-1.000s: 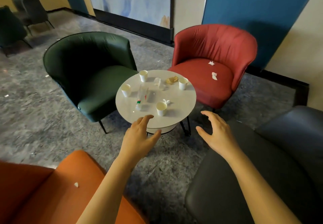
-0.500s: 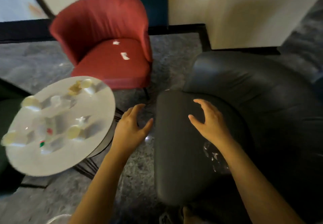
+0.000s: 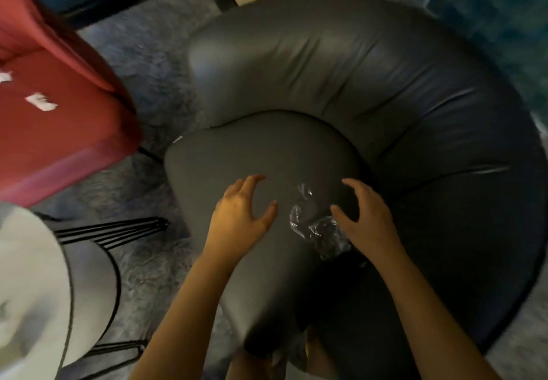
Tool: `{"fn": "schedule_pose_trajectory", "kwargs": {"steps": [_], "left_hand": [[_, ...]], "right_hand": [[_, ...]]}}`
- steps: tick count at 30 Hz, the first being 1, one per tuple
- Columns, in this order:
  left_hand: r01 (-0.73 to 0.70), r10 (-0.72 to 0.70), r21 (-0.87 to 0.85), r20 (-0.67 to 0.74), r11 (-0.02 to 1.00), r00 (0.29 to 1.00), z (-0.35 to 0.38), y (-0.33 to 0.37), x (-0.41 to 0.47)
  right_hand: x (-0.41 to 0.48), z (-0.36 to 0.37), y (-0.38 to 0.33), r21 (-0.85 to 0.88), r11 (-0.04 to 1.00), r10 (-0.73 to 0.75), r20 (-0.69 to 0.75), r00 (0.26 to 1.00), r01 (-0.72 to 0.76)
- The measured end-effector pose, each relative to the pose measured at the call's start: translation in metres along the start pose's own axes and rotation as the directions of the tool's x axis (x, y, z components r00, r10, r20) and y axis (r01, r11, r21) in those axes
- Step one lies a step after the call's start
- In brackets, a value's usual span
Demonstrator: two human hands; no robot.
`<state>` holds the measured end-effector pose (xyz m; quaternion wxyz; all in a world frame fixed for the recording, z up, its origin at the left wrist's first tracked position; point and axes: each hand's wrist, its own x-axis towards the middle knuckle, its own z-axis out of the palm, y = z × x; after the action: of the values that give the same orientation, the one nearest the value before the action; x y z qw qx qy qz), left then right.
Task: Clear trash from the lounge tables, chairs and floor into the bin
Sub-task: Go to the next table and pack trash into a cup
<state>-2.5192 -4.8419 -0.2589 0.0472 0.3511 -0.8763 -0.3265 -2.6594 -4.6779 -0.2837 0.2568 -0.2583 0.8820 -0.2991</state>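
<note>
Grey armchair (image 3: 341, 89): crumpled clear plastic wrapper (image 3: 314, 225) on the seat, toward its right rear edge. Left hand (image 3: 240, 216) and right hand (image 3: 367, 219) hover either side of the wrapper, fingers spread wide, holding nothing. Red chair (image 3: 59, 130), left: two white paper scraps (image 3: 41, 102) on the seat.

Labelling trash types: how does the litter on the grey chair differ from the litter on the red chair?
The clear wrapper is see-through, crinkled plastic; the white scraps are opaque and look like paper. The wrapper is one larger crumpled piece; the scraps are two small separate bits. The wrapper lies between the left hand and right hand, both open; the scraps are away from both hands. Both lie on chair seats, untouched.
</note>
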Motion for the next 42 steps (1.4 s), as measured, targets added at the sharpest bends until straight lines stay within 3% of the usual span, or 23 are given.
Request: {"fn": "schedule_pose_trajectory", "kwargs": {"steps": [9, 12, 16, 19, 23, 27, 31, 37, 42], "left_hand": [[0.017, -0.007, -0.036, 0.283, 0.999, 0.959, 0.146, -0.063, 0.026], [0.030, 0.002, -0.092, 0.335, 0.995, 0.942, 0.182, -0.078, 0.031], [0.044, 0.001, -0.117, 0.356, 0.992, 0.934, 0.220, -0.091, 0.046], [0.085, -0.024, -0.143, 0.384, 0.986, 0.923, 0.240, -0.100, 0.052], [0.098, -0.030, -0.149, 0.404, 0.984, 0.914, 0.255, -0.104, 0.047], [0.128, -0.038, -0.180, 0.434, 0.975, 0.900, 0.257, -0.101, 0.032], [0.222, -0.092, -0.256, 0.438, 0.941, 0.894, 0.248, -0.097, 0.025], [0.240, -0.168, -0.350, 0.224, 0.906, 0.960, 0.205, -0.085, 0.024], [0.234, -0.229, -0.459, 0.066, 0.857, 0.971, 0.140, -0.072, 0.020]], "right_hand": [[0.015, 0.134, 0.084, 0.053, 0.940, 0.339, -0.056, 0.939, -0.336], [0.019, 0.163, 0.113, 0.074, 0.881, 0.473, -0.132, 0.871, -0.467], [0.030, 0.189, 0.138, 0.053, 0.750, 0.651, -0.231, 0.723, -0.659], [0.033, 0.206, 0.148, 0.099, 0.702, 0.705, -0.240, 0.668, -0.705], [0.031, 0.228, 0.147, 0.130, 0.783, 0.620, -0.250, 0.744, -0.608], [0.027, 0.239, 0.137, 0.046, 0.863, 0.499, -0.239, 0.833, -0.504], [0.029, 0.234, 0.125, 0.157, 0.902, 0.427, -0.206, 0.880, -0.401], [0.029, 0.206, 0.090, 0.233, 0.956, 0.232, -0.220, 0.948, -0.180], [0.029, 0.177, 0.038, 0.279, 0.960, 0.031, -0.150, 0.988, 0.012]]}}
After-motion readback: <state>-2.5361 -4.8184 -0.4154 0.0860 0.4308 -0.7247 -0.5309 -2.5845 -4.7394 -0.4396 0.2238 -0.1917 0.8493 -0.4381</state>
